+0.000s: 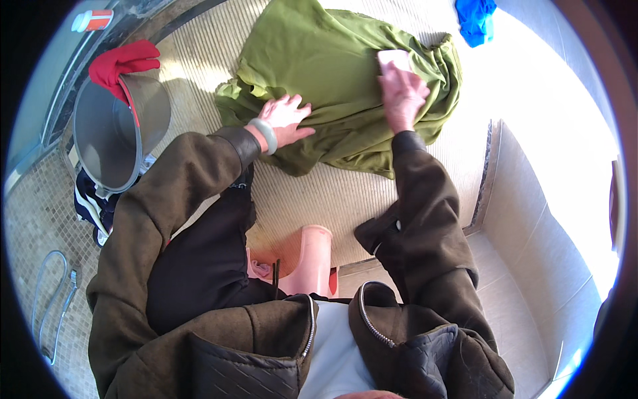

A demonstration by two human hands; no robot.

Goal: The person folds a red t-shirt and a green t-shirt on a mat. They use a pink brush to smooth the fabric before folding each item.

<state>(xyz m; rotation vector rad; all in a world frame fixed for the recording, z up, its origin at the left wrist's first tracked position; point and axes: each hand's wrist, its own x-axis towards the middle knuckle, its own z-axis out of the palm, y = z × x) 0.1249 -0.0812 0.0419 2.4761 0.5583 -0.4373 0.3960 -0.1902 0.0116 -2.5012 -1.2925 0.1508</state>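
Note:
A green garment (332,73) lies rumpled over a ribbed cream surface (286,213) in front of me. My left hand (284,120), with a pale bangle (266,136) at the wrist, rests on the cloth's near left part, its fingers spread. Farther right, my right hand (403,96) grips a pale pinkish bar of soap (394,60) against the fabric. The underside of the bar is hidden.
A grey bucket (154,110) stands at the left, a red cloth (123,63) draped over its rim. Dark clothes (93,203) lie below it. A blue cloth (475,21) is at the far right, a white-capped bottle (93,20) far left. Pink plastic (312,256) shows near my legs.

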